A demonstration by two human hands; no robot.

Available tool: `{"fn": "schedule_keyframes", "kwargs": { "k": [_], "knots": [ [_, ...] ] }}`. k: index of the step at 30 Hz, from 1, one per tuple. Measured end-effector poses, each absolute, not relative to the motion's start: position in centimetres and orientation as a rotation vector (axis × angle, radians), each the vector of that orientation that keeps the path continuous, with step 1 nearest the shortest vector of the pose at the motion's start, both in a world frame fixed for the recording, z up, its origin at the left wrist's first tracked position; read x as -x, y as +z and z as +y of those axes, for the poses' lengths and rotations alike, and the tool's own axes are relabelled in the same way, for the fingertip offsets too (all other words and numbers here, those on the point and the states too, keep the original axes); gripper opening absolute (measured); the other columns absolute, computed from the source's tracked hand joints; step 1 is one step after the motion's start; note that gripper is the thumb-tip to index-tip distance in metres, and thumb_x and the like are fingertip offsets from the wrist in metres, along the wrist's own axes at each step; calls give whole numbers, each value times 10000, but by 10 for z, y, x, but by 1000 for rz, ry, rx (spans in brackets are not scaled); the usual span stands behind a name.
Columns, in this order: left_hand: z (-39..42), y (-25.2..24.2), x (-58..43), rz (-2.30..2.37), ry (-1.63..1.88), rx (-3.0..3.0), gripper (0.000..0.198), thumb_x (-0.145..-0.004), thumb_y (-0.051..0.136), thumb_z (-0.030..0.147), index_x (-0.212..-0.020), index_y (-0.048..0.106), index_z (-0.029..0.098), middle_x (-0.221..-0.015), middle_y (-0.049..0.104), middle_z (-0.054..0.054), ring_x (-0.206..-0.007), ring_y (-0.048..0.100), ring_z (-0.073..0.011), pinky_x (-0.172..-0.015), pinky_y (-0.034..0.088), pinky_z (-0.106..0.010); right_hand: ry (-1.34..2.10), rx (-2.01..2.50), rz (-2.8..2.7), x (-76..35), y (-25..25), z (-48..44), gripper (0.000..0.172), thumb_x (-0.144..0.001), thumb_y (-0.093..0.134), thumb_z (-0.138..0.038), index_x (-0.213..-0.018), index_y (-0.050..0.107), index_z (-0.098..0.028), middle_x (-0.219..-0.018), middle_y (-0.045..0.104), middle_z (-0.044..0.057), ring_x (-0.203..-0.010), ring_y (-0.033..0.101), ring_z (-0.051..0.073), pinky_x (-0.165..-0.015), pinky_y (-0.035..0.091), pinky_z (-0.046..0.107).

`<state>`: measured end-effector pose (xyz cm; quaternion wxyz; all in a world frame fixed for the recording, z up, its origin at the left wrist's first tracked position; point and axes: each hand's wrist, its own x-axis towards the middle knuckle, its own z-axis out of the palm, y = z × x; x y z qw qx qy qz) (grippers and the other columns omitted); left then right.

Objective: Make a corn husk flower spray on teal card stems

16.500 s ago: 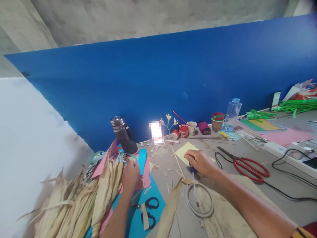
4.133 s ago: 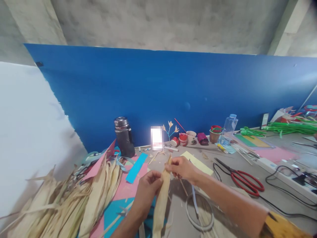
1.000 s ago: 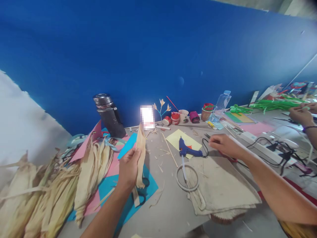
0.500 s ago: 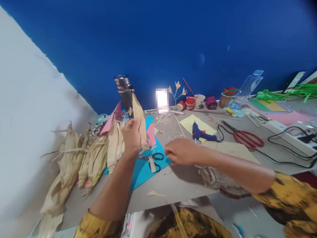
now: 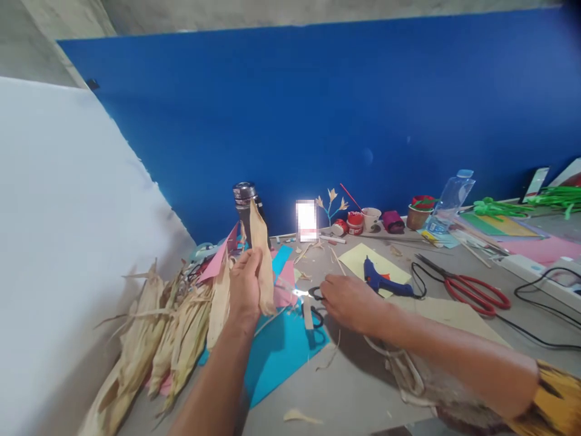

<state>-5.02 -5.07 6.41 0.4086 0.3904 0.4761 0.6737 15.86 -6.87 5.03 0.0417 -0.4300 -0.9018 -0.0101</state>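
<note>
My left hand (image 5: 246, 284) is closed on a pale dried corn husk piece (image 5: 260, 260), which stands upright above the table. My right hand (image 5: 349, 303) pinches one black handle loop of a pair of scissors (image 5: 318, 319). The scissors' blades point left toward the husk, and a thin husk scrap hangs by the lower loop. Beneath them lies a blue paper sheet (image 5: 276, 357), with pink paper (image 5: 285, 284) behind it. More dried corn husks (image 5: 181, 327) are heaped to the left of my left hand.
A blue glue gun (image 5: 385, 281) rests on yellow paper (image 5: 358, 257). Red-handled scissors (image 5: 476, 293) lie right, near a power strip (image 5: 544, 275). Along the wall stand a dark flask (image 5: 245, 194), a husk flower stem (image 5: 330, 209), paint pots (image 5: 354, 224), a paper cup (image 5: 371, 219) and a plastic bottle (image 5: 449, 203).
My right hand has reached the black-handled scissors, taken hold of a loop and raised them a little off the blue paper. My left hand still holds the husk. The view has tilted up.
</note>
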Motion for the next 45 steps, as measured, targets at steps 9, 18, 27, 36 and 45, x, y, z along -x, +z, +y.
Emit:
{"fn": "schedule_keyframes", "kwargs": {
  "k": [9,18,27,36,45],
  "knots": [
    [-60,46,1,1132,1242,-1146,310,-675,733,448,-737,654,155,-628,641,-3,-538,571,-142,-516,423,-239,-156,1542,-2387,-168,64,-55,179,-908,454,-240,-860,606,-159,-847,650,97,-760,635,212,-600,362,293],
    [-46,58,21,958,1402,-812,294,-649,782,335,-865,693,156,-855,732,-53,-724,678,-181,-640,520,-264,-86,1548,-2252,-179,52,-40,151,-890,479,-242,-850,604,-167,-840,641,54,-738,605,175,-591,298,286],
    [-51,26,-1,780,1193,-682,232,-711,761,298,-852,688,129,-827,729,-90,-708,689,-198,-684,547,-308,21,1528,-2284,-172,32,-44,143,-899,490,-250,-829,590,-176,-876,620,63,-784,592,177,-594,260,285],
    [-66,18,-17,853,1256,-713,298,-638,822,357,-759,713,107,-689,688,-66,-609,623,-154,-587,481,-245,460,1563,-2003,-172,23,-34,184,-767,555,-160,-914,664,-171,-856,691,55,-776,605,180,-665,344,260],
    [-72,15,-25,775,1276,-607,321,-640,825,344,-837,737,106,-743,713,-112,-712,665,-236,-653,521,-315,1304,1247,-1614,-165,21,-35,158,-709,555,-230,-737,693,-158,-611,612,-4,-561,506,112,-513,339,210]
  ]
}}
